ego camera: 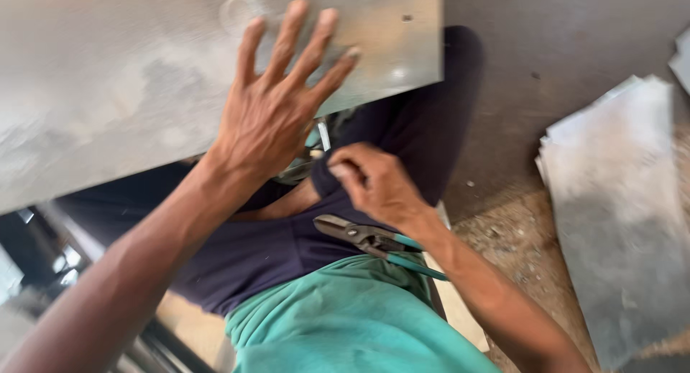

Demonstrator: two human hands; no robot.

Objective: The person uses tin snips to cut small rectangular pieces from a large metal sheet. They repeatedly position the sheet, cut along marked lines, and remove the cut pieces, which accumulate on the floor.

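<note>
No packages, labels, signs or screens are visible in the head view. No surface in view carries a sticker, tag or printed panel that can be made out, and no carton, bag, wrapper or display stands anywhere in the view. Motion blur softens much of the view, so very small markings could not be told.

A stack of grey metal sheets (618,200) lay on the dusty floor (517,251) to the right, its top sheet dull and scuffed. Another pale sheet edge (681,57) showed at the far right, apart from the stack.
</note>
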